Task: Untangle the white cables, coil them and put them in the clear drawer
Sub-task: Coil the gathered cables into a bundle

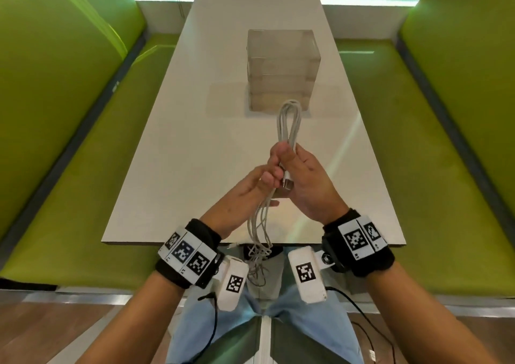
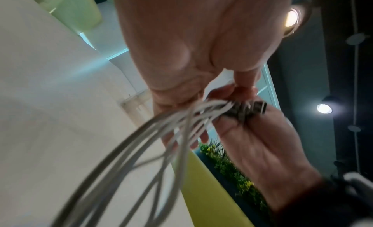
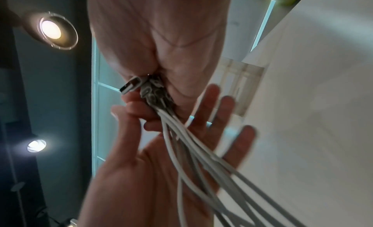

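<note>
A bundle of white cables is held above the white table, folded into a long loop that points toward the clear drawer unit. My right hand grips the bundle at its middle, with a USB plug sticking out beside the palm. My left hand pinches the same spot with thumb and forefinger; its other fingers are spread straight, as the right wrist view shows. Loose strands hang tangled below the table edge. All the drawers look closed.
Green padded benches line both sides of the table, the other on the right. The drawer unit stands mid-table, just past the cable loop. My knees in blue jeans are under the near table edge.
</note>
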